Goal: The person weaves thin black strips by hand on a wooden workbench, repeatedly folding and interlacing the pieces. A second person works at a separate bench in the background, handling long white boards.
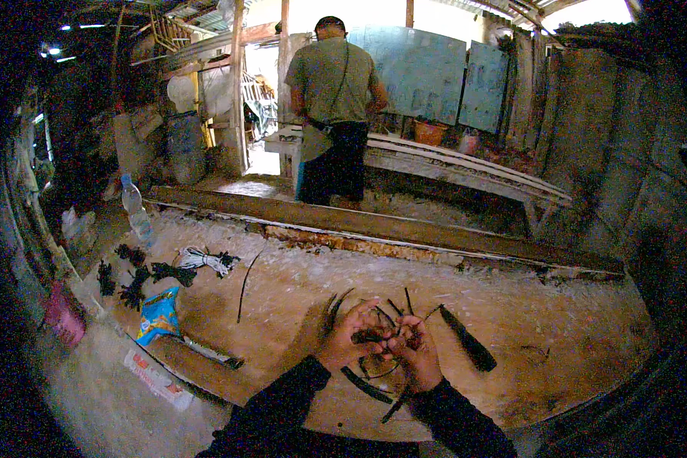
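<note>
My left hand and my right hand meet above the near part of the wooden table. Both have their fingers closed on a thin dark strip, which is partly hidden by the fingers. Below the hands lies a curved black strip, and another short dark piece sits by my right wrist. Just right of my right hand is a flat, tapered black piece. Beyond the fingers, a few short dark sticks lie on the wood.
Black bundles, a white cord bundle, a blue snack packet and a slim dark-ended object lie to the left. A clear plastic bottle stands at the far left corner. Another person stands at a far bench, back turned.
</note>
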A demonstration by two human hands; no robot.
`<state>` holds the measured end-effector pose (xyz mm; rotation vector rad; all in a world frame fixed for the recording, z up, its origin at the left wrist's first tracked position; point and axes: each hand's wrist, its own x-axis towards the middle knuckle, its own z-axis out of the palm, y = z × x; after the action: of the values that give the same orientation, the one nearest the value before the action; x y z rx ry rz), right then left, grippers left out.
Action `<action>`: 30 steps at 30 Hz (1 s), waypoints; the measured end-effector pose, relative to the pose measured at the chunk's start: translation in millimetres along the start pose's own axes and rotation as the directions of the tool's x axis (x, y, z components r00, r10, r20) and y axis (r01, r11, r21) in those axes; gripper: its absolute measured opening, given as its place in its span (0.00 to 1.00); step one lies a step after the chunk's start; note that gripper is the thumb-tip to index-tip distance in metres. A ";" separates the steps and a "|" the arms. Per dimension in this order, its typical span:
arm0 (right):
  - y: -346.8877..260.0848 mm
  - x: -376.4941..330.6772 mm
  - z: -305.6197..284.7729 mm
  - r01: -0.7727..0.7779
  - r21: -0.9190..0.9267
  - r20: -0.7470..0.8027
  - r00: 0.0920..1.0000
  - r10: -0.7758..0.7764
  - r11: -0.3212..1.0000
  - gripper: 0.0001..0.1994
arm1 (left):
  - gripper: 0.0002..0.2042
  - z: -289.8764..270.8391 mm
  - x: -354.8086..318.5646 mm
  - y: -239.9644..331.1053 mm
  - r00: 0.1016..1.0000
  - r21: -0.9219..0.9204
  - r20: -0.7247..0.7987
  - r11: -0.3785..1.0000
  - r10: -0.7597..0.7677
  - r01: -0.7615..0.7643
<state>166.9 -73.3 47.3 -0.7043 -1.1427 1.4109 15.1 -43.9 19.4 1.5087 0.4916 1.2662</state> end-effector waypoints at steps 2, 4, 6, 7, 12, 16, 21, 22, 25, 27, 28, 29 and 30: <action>-1.8 1.2 -1.3 -0.025 -0.010 -0.031 0.999 0.025 1.000 0.14 | 0.29 -2.3 -2.2 0.5 0.996 0.218 -0.012 0.971 -0.094 0.094; -3.2 2.2 -3.5 -0.038 0.018 -0.073 0.997 0.039 0.999 0.13 | 0.29 -2.3 -3.0 -3.6 0.994 0.319 -0.031 0.941 -0.109 0.113; -3.9 2.9 -5.7 -0.064 0.021 -0.112 0.991 0.066 0.998 0.12 | 0.27 -2.1 -2.9 -9.7 0.998 0.312 -0.041 0.948 -0.051 0.061; -3.7 3.2 -6.5 -0.084 0.011 -0.131 0.988 0.085 0.996 0.11 | 0.26 -3.9 -2.3 -12.3 0.997 0.367 -0.030 0.927 -0.078 0.083; -1.6 5.0 -10.0 -0.042 0.044 -0.143 0.989 0.047 0.998 0.07 | 0.16 -13.6 0.2 -16.4 0.995 0.477 -0.055 0.874 -0.081 0.097; -0.9 7.5 -12.8 -0.009 -0.124 -0.207 0.978 -0.017 0.992 0.09 | 0.12 -12.5 2.0 -14.1 0.980 0.116 -0.170 0.986 -0.100 0.120; 1.4 9.8 -13.6 -0.036 -0.127 -0.155 0.988 0.016 0.991 0.15 | 0.11 -17.8 2.1 -8.2 0.952 0.167 -0.187 0.947 -0.241 0.273; 2.3 10.7 -13.7 -0.045 -0.094 -0.133 0.991 0.032 0.995 0.15 | 0.10 -18.0 2.3 -7.9 0.953 0.137 -0.209 0.958 -0.219 0.251; 3.3 11.8 -17.1 -0.075 0.076 -0.012 0.997 0.076 0.994 0.17 | 0.09 -16.8 2.9 -8.0 0.953 0.085 -0.274 0.984 -0.129 0.157; 4.1 12.2 -18.5 -0.057 0.116 0.010 0.998 0.056 0.992 0.17 | 0.08 -14.9 3.4 -8.6 0.948 0.102 -0.316 0.993 -0.032 0.067; 4.6 12.2 -18.5 -0.023 0.088 -0.018 1.000 0.025 0.996 0.17 | 0.08 -15.0 2.9 -8.4 0.940 0.111 -0.327 0.984 -0.095 0.138; 4.6 12.2 -18.9 0.010 0.058 -0.046 0.999 -0.008 0.998 0.16 | 0.08 -15.4 2.4 -8.2 0.928 0.118 -0.338 0.971 -0.157 0.207; 4.1 11.8 -19.5 0.025 0.089 -0.039 0.999 -0.022 0.996 0.16 | 0.07 -16.1 1.9 -8.2 0.911 0.124 -0.350 0.953 -0.217 0.275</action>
<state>180.7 -56.7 39.0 -0.6498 -1.0483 1.4140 4.0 -32.1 11.1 1.3219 1.0059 1.3062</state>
